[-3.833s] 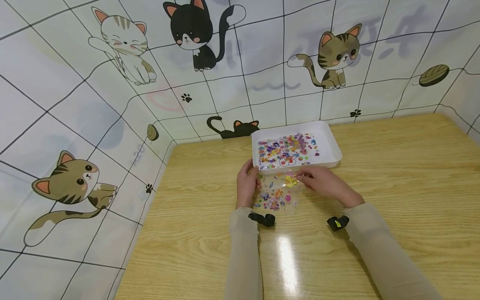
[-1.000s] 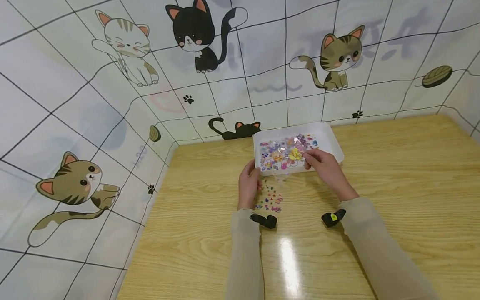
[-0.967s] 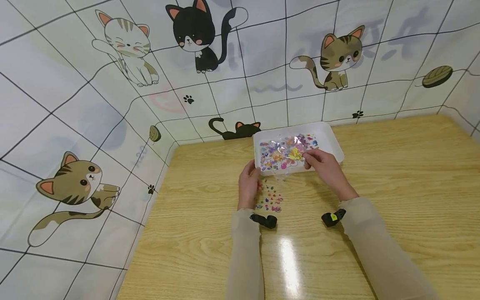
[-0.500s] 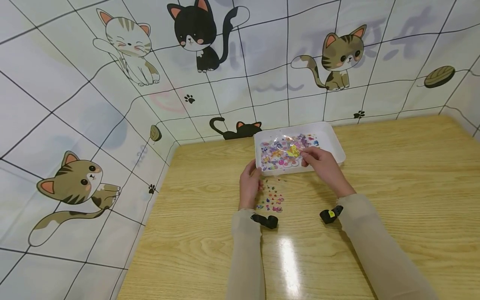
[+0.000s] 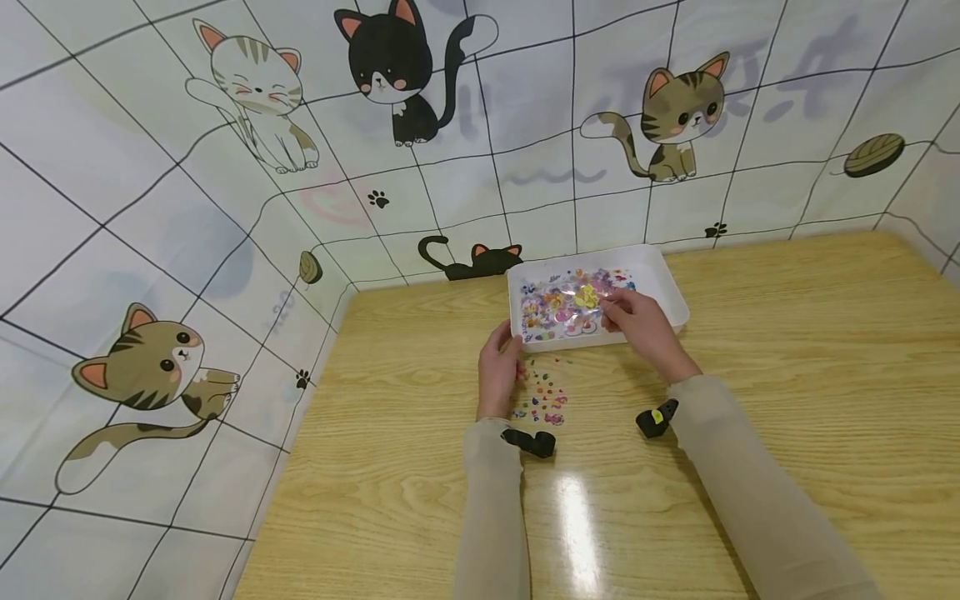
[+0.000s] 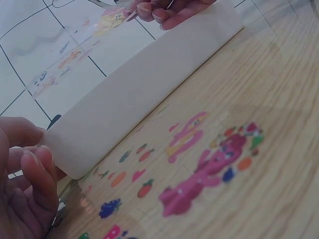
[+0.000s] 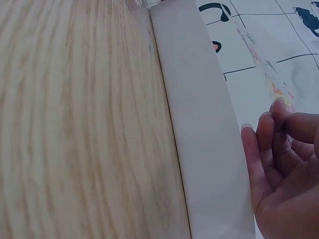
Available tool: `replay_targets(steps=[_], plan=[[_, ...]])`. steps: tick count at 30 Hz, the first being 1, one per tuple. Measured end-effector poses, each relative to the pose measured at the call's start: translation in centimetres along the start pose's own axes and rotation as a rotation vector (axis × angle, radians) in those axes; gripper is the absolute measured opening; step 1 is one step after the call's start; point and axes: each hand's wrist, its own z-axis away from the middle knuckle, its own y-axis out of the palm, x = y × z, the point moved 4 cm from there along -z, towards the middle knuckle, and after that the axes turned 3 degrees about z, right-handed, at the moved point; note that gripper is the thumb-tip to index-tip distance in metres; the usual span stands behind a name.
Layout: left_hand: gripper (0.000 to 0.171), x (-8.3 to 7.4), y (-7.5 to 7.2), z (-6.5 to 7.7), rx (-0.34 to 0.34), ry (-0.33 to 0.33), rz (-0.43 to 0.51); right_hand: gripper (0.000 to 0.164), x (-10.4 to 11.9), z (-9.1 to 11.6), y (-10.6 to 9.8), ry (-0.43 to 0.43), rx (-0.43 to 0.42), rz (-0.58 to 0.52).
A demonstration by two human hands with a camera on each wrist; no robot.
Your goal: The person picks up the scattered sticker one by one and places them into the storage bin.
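A clear sticker sheet (image 5: pixel 558 307) with colourful cartoon figures, one of them yellow, is over the white tray (image 5: pixel 666 287). My right hand (image 5: pixel 641 323) pinches its right edge; in the right wrist view the thumb and fingertips (image 7: pixel 279 105) meet there, above the tray wall. At the tray's near left corner, my left hand (image 5: pixel 498 371) holds the corner with curled fingers. Beside it on the table lies another clear sheet of small stickers (image 6: pixel 199 179), with a pink pony and fruit. Printed pictures and stickers inside the tray show partly through the raised sheet.
The wooden table (image 5: pixel 397 483) reaches back to a wall covering (image 5: pixel 540 158) printed with cartoon cats and grid lines. A black wrist camera (image 5: pixel 534 443) sits on the left cuff, another wrist camera (image 5: pixel 656 419) on the right one.
The right hand has lifted the upper sticker sheet off the table and moved it forward over the tray, uncovering the lower sheet. Lately it has shifted slightly left. The left hand stays put.
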Motion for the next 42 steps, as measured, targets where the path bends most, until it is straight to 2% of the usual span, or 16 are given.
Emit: replay_targets(steps=[6,16,29,42], plan=[[0.043,0.1,0.0,0.0,-0.002,-0.001,0.005,0.041,-0.1,-0.3,-0.1,0.023,0.009,0.005],[0.043,2.4,-0.2,-1.5,-0.002,-0.014,0.046,0.037,-0.1,-0.9,-0.3,0.046,0.019,-0.035],[0.043,2.4,-0.3,-1.5,-0.006,0.005,0.042,0.036,-0.2,-1.7,-0.1,0.119,0.040,-0.011],[0.041,2.6,-0.2,-1.5,-0.019,-0.014,0.033,0.032,0.0,-2.4,0.4,0.105,0.076,0.004]])
